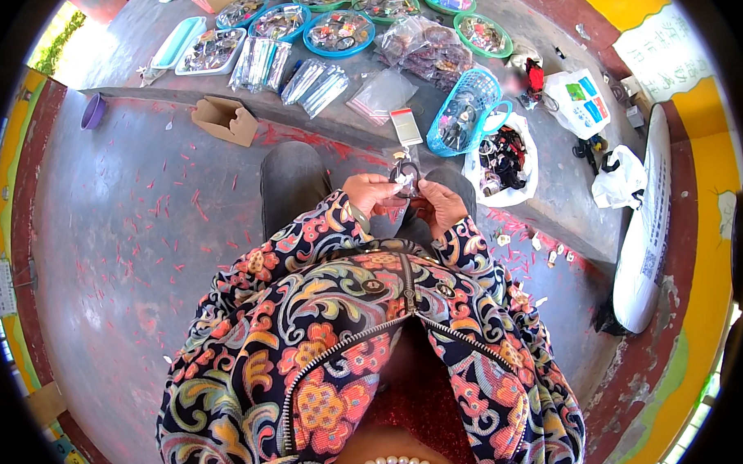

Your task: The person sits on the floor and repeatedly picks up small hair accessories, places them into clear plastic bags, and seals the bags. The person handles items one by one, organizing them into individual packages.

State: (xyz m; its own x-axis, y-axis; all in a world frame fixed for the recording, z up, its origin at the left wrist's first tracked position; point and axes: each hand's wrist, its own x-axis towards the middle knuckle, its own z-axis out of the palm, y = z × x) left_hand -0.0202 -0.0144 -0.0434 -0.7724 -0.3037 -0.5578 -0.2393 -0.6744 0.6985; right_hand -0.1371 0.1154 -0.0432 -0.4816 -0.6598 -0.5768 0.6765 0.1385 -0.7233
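Observation:
In front of my lap, both hands pinch a small clear plastic bag (pixel 413 154) with a black loop, like a hair tie (pixel 405 173), and small pale pieces showing at it. My left hand (pixel 373 191) is closed on the bag's left side, fingertips at the pale piece. On the other side, my right hand (pixel 441 205) grips its edge with thumb and fingers. Whether the loop lies fully inside the bag I cannot tell. Just beyond my hands, on the raised ledge, is a small white card with a red top (pixel 406 127).
A blue basket (pixel 466 112) and a white bag of dark loops (pixel 530 162) stand right of my knees. Round trays (pixel 338 52), bundled clear packets (pixel 314 87) and a stack of clear bags (pixel 382 95) cover the ledge. An open cardboard box (pixel 225 122) sits left.

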